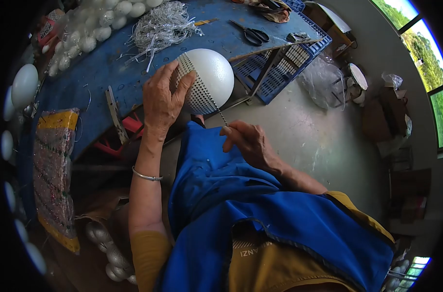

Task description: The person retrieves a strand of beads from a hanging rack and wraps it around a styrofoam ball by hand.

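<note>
A white foam ball [215, 73] is held above the near edge of the blue table, its left and lower part wrapped in rows of a beaded trim [200, 99]. My left hand [164, 95] grips the ball from the left, thumb and fingers pressed on the wrapped rows. From the ball's lower side a loose end of the trim [222, 116] runs down to my right hand [248, 141]. There my right fingers pinch it, pulled fairly straight.
On the blue table [109, 73] lie a heap of silvery trim strands [165, 29] and black-handled scissors [253, 35]. Many white balls [102, 33] are piled at the back left. A blue plastic crate [272, 73] stands beyond the table; a plastic bag [323, 80] rests on the floor.
</note>
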A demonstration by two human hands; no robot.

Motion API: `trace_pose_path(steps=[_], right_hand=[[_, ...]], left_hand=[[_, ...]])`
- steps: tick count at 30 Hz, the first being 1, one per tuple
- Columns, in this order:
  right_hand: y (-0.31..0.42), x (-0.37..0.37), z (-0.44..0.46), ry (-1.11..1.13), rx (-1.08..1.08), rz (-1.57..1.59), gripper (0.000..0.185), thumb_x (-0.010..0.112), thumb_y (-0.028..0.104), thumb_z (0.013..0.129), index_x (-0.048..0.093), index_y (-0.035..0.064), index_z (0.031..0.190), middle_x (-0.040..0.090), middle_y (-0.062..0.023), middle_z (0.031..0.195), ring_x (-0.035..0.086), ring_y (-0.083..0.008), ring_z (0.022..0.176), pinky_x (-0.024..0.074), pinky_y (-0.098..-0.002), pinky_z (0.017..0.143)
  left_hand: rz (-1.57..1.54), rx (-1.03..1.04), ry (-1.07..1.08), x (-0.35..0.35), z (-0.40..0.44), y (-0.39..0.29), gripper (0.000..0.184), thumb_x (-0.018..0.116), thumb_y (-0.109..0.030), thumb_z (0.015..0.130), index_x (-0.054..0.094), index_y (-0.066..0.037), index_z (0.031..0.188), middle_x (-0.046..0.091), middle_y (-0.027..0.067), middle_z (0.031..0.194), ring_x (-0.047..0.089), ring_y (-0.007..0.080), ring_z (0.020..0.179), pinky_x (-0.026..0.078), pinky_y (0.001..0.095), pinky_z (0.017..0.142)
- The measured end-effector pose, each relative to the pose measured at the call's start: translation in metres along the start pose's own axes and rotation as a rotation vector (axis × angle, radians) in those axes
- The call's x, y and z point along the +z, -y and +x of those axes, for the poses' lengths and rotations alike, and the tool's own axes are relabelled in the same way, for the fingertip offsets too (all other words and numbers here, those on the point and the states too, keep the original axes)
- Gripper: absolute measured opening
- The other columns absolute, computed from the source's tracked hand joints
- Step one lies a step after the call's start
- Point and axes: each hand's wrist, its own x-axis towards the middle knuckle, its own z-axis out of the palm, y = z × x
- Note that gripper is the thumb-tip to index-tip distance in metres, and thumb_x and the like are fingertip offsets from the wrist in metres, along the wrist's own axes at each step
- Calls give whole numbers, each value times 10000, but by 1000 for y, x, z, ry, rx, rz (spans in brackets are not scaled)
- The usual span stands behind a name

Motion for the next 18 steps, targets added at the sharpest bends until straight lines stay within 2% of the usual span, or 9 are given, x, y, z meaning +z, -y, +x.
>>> trace_pose_path(steps=[1,2,4,5,7,13,18], right_hand=[[0,-1,2,1,18,-51,256,499,212,931,607,-15,881,609,-80,605,533,-139,516,425,-286,501],[-2,-1,3,0,17,-52,256,499,212,931,607,-15,881,609,-80,605,533,-139,516,425,-286,501],[-6,2,5,-8,3,-24,257,501,213,929,608,-15,878,614,-86,609,537,-150,511,428,-291,500],[-4,0,5,-8,6,-26,257,501,213,929,608,-15,878,614,-86,609,537,-150,511,428,-291,500],[2,-2,8,16,108,-99,272,480,214,927,617,-22,934,643,-91,660,583,-148,614,439,-282,577],[0,-9,8,-25,39,-98,270,485,208,926,620,-26,931,642,-86,651,558,-138,576,433,-279,551],[0,-9,9,-35,94,-87,271,492,208,923,625,-27,935,641,-87,642,551,-132,573,431,-276,549]], left_hand=[[47,77,-116,2,0,0,520,598,-445,844,584,9,1096,615,154,956,611,294,792,469,372,683],[46,78,-118,1,0,-1,520,598,-445,844,584,9,1096,615,154,956,611,294,792,469,372,683],[38,71,-118,0,0,-5,479,618,-417,837,608,15,1045,613,136,844,610,274,751,480,371,610],[36,69,-118,-1,0,-8,479,618,-417,837,608,15,1045,613,136,844,610,274,751,480,371,610],[0,-16,-112,-4,3,-11,429,623,-395,838,627,2,1001,596,121,753,608,263,699,486,375,624],[-104,1,-112,-1,8,-3,354,659,-336,821,642,-9,956,619,115,754,614,262,662,489,360,613],[-72,12,-108,-1,6,-2,367,653,-329,828,640,6,978,642,127,815,628,271,701,491,360,621]])
